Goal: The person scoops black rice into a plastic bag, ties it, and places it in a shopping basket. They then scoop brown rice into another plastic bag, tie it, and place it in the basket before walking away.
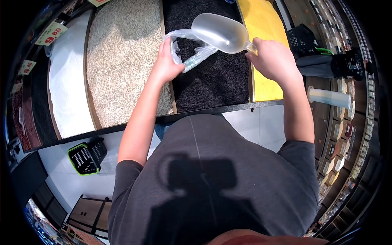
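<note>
My left hand [168,63] grips the rim of a clear plastic bag [195,60], its mouth spread wide over the bin of black grains [204,87]. In my right hand [272,59] is the handle of a translucent plastic scoop [220,32]. The scoop's bowl points left and overlaps the far edge of the bag's mouth in this view. No grains show in the bowl.
Left of the black bin lie beige grains [122,61] and a white bin [69,81]; yellow grains [265,77] are on the right. Price signs [51,33] stand at left. A black basket [85,157] sits on the floor. A person's leg [316,65] shows at right.
</note>
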A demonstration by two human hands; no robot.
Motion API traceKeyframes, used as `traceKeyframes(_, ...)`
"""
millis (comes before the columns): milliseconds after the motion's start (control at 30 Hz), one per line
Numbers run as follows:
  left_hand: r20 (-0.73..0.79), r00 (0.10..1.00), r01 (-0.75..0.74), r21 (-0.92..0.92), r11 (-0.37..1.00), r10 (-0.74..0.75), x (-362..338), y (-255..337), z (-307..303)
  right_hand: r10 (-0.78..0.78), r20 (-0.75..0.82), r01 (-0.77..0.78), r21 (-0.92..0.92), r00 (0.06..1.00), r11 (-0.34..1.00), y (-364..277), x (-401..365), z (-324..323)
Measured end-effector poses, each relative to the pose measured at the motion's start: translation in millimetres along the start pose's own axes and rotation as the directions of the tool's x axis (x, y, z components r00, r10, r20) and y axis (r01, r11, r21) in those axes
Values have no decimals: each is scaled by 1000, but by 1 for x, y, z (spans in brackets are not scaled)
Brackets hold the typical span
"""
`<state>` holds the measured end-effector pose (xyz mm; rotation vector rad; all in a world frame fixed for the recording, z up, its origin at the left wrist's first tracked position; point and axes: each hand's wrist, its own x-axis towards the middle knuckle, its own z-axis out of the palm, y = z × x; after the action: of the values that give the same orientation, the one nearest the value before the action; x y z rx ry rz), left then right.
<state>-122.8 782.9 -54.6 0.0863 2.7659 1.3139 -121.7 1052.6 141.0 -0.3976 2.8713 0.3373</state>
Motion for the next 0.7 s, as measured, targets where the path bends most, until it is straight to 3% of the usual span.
traceKeyframes(67, 7, 1000, 1, -15, 1000, -1, 0, 0, 0, 68, 12, -69, 78, 998, 995, 12, -7, 7)
traceKeyframes(133, 16, 1000, 16, -11, 1000, -15, -1, -1, 0, 172, 0, -164, 305, 985, 938, 27, -15, 34)
traceKeyframes(233, -7, 1000, 9, 22, 1000, -8, -2, 3, -2, 209, 45, -212, 332, 977, 919, 37, -31, 54)
traceKeyframes(467, -65, 997, -44, -69, 997, 39, -1, -7, 4, 229, 304, -288, 165, 925, 943, 28, -43, 62)
traceKeyframes(700, -121, 991, -68, -45, 997, 62, -2, -4, 3, 169, 218, -205, 156, 961, 966, 0, -6, 109)
